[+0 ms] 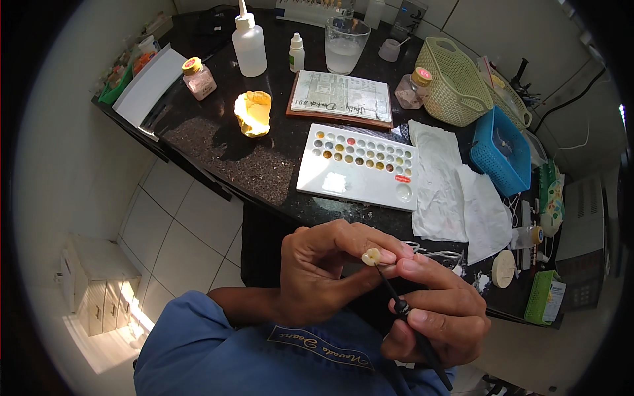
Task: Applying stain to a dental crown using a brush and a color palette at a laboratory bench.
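— Where does the palette [360, 168] lie?
— On the counter [264, 165], before the notebook [341, 98], with the cloths [456, 191] to its right.
— And behind the notebook?
— The glass [346, 43], a dropper [297, 53] left of it, then the bottle [249, 45].
— The baskets?
— Right of the cloths; the bin [502, 150] sits before the basket [456, 82].
— The hands?
— Nearest of all, the left hand [323, 274] and right hand [439, 310] touching around a tooth [371, 256].

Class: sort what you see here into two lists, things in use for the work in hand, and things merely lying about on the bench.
In use:
left hand pinching a small tooth-shaped piece
right hand holding a thin black brush to it

Lying about:
white palette with colour wells
yellow cast
glass of water
squeeze bottle
blue basket
paper towels
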